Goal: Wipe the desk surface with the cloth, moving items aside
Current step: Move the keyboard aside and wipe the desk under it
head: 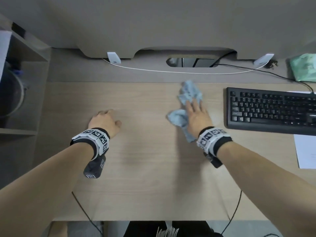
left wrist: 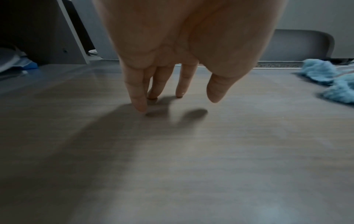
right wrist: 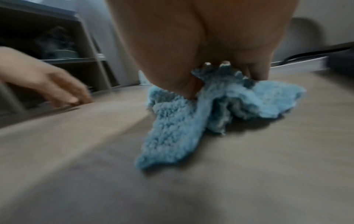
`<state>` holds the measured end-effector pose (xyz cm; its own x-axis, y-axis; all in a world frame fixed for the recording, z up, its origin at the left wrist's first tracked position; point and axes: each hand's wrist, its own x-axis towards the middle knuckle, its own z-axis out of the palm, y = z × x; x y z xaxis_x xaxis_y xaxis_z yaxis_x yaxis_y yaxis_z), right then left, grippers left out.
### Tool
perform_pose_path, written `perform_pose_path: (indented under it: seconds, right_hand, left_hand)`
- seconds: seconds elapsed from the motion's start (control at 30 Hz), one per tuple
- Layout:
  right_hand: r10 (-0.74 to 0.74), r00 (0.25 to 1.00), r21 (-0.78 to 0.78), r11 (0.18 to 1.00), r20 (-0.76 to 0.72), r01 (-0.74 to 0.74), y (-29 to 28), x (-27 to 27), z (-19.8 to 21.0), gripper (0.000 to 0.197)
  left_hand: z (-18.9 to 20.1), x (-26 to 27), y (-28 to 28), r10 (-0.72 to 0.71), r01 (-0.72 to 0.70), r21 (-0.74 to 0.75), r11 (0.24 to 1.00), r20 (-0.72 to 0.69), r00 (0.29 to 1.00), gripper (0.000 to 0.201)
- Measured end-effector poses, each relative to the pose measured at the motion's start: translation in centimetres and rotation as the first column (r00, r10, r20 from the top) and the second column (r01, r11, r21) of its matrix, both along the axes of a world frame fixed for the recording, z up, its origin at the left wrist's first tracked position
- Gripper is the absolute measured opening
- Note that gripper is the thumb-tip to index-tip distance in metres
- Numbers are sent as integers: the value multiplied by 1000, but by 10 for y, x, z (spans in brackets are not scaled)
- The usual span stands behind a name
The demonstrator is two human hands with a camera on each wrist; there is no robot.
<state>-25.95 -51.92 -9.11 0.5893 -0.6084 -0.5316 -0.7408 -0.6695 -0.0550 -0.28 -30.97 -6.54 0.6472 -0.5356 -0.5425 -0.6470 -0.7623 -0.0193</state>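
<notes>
From the head view, the right hand (head: 196, 115) is lying flat on the cloth (head: 186, 103), fingers straight and spread, pressing the crumpled pale-blue fabric onto the desk (head: 145, 159). The cloth is bunching ahead of the fingertips and trailing in a soft fold under the palm toward the wrist. The desk is showing a smooth, light wood grain. The left hand (head: 104, 121) is sitting well to the left of the cloth, fingers bent down, holding nothing. A black keyboard (head: 271, 112), flat and rectangular, is lying just right of the right hand, with white paper (head: 306, 151) beside it.

From the left wrist, the left hand (left wrist: 182, 45) is hanging relaxed, fingertips (left wrist: 140, 106) touching the matte desk (left wrist: 191, 166), thumb lifted. The fluffy cloth (left wrist: 329, 84) is showing off to its right.

From the right wrist, blurred, the right hand (right wrist: 201, 45) is bearing down on the cloth (right wrist: 191, 128), a nubby, looped terry weave fanning out in ruffled folds on the desk (right wrist: 76, 166). The left hand (right wrist: 47, 81) is resting on the desk, far to the left.
</notes>
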Motion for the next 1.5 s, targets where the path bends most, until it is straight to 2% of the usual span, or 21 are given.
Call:
perform_pose_path:
  seconds: [0.1, 0.17, 0.2, 0.3, 0.37, 0.43, 0.5, 0.63, 0.77, 0.83, 0.9, 0.97, 1.03, 1.07, 1.13, 1.2, 1.27, 1.33, 1.4, 1.5]
  right_hand:
    - [-193, 981, -81, 978, -26, 190, -43, -13, 6, 91]
    - [-283, 959, -49, 958, -28, 281, -56, 6, 14, 86]
    - [-282, 959, -24, 959, -15, 282, -56, 21, 17, 84]
    - [-65, 992, 68, 996, 110, 58, -33, 67, 19, 81]
    - [128, 973, 138, 978, 192, -155, -9, 83, 17, 78]
    - [257, 941, 140, 946, 222, -292, -1, 82, 13, 72]
    - [244, 941, 114, 954, 237, -276, -14, 71, 11, 67]
    - [16, 981, 33, 999, 192, -23, -56, 55, 7, 67]
    - [-44, 989, 13, 999, 144, 43, -48, 99, 10, 66]
    - [29, 989, 40, 999, 146, -35, -25, 133, 12, 76]
    - [165, 972, 70, 981, 167, -178, 11, 160, 12, 95]
    - [326, 932, 95, 934, 162, -343, 54, 177, 9, 104]
    - [415, 897, 81, 899, 156, -430, 76, 175, 4, 96]
    - [412, 897, 65, 902, 161, -426, 73, 169, 4, 89]
    - [345, 927, 47, 934, 150, -355, 55, 158, 4, 78]
    - [243, 961, 36, 968, 136, -249, 38, 158, 5, 77]
    - [123, 983, 13, 992, 139, -126, 31, 179, 6, 79]
    - [64, 990, 5, 998, 126, -65, 40, 218, 6, 82]
    - [126, 982, 25, 991, 140, -131, 64, 257, 6, 88]
    - [383, 903, 54, 915, 194, -400, 125, 278, 3, 85]
  left_hand:
    - [0, -4, -2, 39, -39, 4, 999, 1, 999, 54]
    - [-1, -8, -1, 68, -68, 0, 998, 0, 998, 54]
    - [-2, -9, -1, 80, -80, 4, 997, -1, 997, 55]
    - [-3, -8, 3, 90, -90, 26, 996, -6, 996, 61]
    - [-4, -7, 4, 89, -89, 34, 995, -8, 996, 63]
    - [-2, -4, 3, 78, -78, 32, 996, -6, 997, 61]
    - [2, -1, 4, 66, -66, 28, 997, -12, 998, 60]
    - [6, 1, 9, -13, 13, 5, 1000, 0, 1000, 58]
    - [9, 4, 10, -117, 116, 22, 993, 35, 993, 57]
    - [11, 11, 11, -169, 168, 19, 986, 50, 984, 55]
    - [12, 16, 11, -215, 214, 18, 977, 51, 975, 54]
    - [12, 20, 15, -233, 233, 4, 972, 24, 972, 53]
    - [11, 22, 21, -196, 195, -40, 980, -21, 980, 53]
    - [10, 24, 26, -164, 160, -80, 984, -39, 986, 54]
    - [7, 34, 37, -85, 69, -184, 980, -80, 993, 52]
    - [4, 51, 50, 14, -37, -248, 968, -93, 996, 48]
    - [3, 71, 64, 111, -119, -288, 950, -46, 993, 47]
    - [3, 92, 79, 205, -196, -296, 935, 0, 979, 50]
    - [2, 112, 95, 288, -271, -280, 921, 21, 957, 54]
    - [-5, 133, 116, 363, -347, -211, 914, 45, 931, 58]
